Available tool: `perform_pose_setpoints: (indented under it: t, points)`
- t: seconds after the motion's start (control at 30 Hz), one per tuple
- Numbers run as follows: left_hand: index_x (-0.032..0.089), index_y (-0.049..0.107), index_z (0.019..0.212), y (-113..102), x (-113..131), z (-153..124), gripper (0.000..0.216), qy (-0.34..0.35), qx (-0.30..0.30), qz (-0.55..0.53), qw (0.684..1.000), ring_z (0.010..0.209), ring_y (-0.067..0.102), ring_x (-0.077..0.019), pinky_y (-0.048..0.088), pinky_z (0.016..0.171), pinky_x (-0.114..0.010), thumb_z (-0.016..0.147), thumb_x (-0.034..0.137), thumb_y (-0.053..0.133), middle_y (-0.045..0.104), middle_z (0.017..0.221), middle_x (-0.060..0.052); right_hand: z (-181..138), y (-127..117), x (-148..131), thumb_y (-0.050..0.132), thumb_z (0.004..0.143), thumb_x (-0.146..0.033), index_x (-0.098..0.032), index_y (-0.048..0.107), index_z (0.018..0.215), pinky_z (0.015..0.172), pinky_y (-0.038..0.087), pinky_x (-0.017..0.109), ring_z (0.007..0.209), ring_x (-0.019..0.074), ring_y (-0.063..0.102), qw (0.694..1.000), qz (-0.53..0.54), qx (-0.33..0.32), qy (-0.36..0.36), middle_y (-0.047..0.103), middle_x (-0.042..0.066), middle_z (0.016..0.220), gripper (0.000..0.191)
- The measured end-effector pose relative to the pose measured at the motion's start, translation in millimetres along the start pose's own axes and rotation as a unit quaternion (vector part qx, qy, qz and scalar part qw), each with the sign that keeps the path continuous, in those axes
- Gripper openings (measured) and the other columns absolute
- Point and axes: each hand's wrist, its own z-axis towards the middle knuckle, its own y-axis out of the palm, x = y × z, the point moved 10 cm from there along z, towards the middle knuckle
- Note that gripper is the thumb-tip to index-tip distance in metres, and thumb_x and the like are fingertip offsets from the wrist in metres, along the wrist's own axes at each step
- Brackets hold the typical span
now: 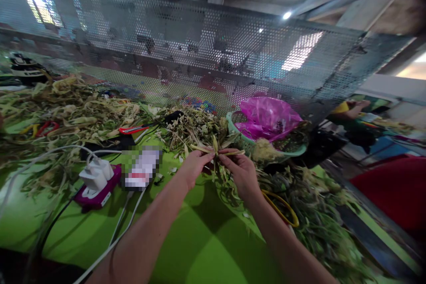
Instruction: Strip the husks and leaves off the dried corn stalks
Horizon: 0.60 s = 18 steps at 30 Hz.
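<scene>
My left hand [194, 165] and my right hand [242, 171] meet over the middle of the green table [179, 239]. Both are closed, thumbs and fingers pinching a leafy plant sprig [216, 145] between them. Narrow pale leaves stick out from it to the left, right and upward. Below my fingers hang more drooping leaves and stems; whether they belong to the same piece I cannot tell. Just beyond my hands lies a heap of dried leaves and stems [193, 126]. A yellow loop-shaped handle [289, 213] shows beside my right forearm.
A green basket [294, 153] with a pink plastic bag [269, 117] stands behind my right hand. Plant heaps cover the left [66, 106] and right [319, 213]. Left are a phone [142, 168], a power strip [100, 193], cables and a red cutter [133, 129]. Behind rises a perforated panel [186, 49].
</scene>
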Motion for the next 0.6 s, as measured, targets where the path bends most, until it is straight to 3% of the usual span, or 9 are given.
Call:
perform_pose_setpoints:
  t: [0.2,0.37,0.5,0.6]
  points:
    - [0.017,0.056,0.088,13.1,3.2,-2.5,0.026,0.007,-0.037,-0.036,0.999,0.059,0.057,-0.0121,0.046,0.057,-0.026,0.071,0.031,0.071,0.061,0.073,-0.001,-2.8,-4.5,-4.5,0.077,0.068,-0.032,-0.020,0.065,0.074,0.064,0.045,0.028,0.063,0.0149,0.056,0.999,0.031,0.022,0.019,0.064,-0.002,0.065,0.018]
    - [0.017,0.054,0.081,15.9,5.1,-1.2,0.027,0.020,-0.050,-0.041,0.998,0.055,0.054,-0.0101,0.040,0.051,-0.021,0.068,0.032,0.073,0.057,0.063,0.002,-1.6,0.3,8.8,0.078,0.064,-0.030,-0.021,0.058,0.064,0.055,0.041,0.027,0.051,0.0132,0.051,0.993,0.085,0.010,0.080,0.060,-0.004,0.055,0.022]
    - [0.017,0.055,0.080,15.4,9.1,-1.5,0.029,0.037,-0.057,-0.003,0.998,0.052,0.051,-0.0097,0.035,0.048,-0.020,0.069,0.038,0.072,0.056,0.061,0.002,2.3,-1.0,5.0,0.079,0.063,-0.031,-0.020,0.064,0.076,0.065,0.045,0.027,0.065,0.0149,0.057,0.995,0.070,-0.014,0.071,0.066,-0.001,0.070,0.022]
    - [0.015,0.059,0.079,15.4,9.5,-1.6,0.030,0.038,-0.058,0.032,0.997,0.055,0.051,-0.0098,0.036,0.051,-0.021,0.068,0.039,0.073,0.057,0.062,0.001,4.5,-4.9,-2.6,0.081,0.061,-0.032,-0.021,0.068,0.094,0.075,0.046,0.029,0.080,0.0174,0.060,0.997,0.045,-0.031,0.058,0.068,0.002,0.087,0.037]
